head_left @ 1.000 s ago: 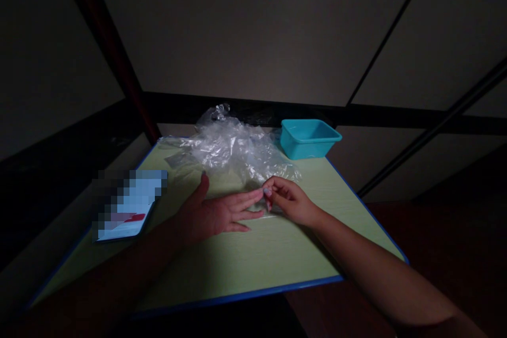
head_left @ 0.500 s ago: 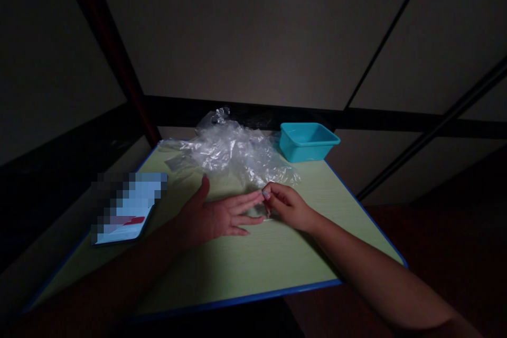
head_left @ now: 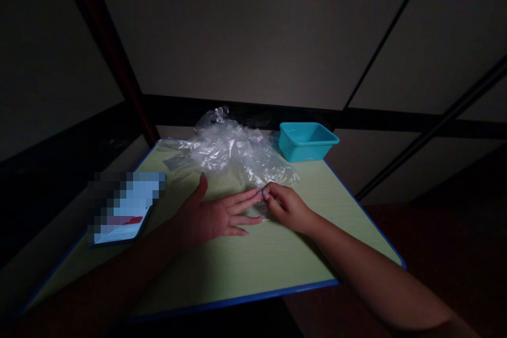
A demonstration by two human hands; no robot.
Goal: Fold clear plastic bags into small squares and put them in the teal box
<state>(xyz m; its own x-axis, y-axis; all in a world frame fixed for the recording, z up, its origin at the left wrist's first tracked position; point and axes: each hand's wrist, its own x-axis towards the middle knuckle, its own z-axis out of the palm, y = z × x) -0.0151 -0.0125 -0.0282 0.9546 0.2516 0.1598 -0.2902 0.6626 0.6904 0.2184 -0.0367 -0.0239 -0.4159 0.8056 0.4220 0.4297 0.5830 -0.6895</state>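
Observation:
My left hand [head_left: 208, 217] is open above the table, palm turned up, with its fingers stretched to the right and the thumb raised. At its fingertips my right hand [head_left: 288, 207] closes thumb and forefinger in a pinch, touching the tip of a left finger. Whether something small sits in that pinch I cannot make out. A clear, crumpled plastic bag [head_left: 233, 150] lies just beyond both hands. Under the right hand's fingers a faint pale edge shows on the tabletop, too small to name.
The light green table [head_left: 245, 274] has a blue edge. A turquoise plastic basket [head_left: 309, 152] stands at its back right corner. On the left lies a phone [head_left: 132, 211] with a lit, partly blurred screen. Dark panels [head_left: 245, 31] rise behind the table.
Both hands keep nearly the same pose, fingertips together. The right fingers have shifted very slightly at the left fingertip, and the whole view has drifted a little.

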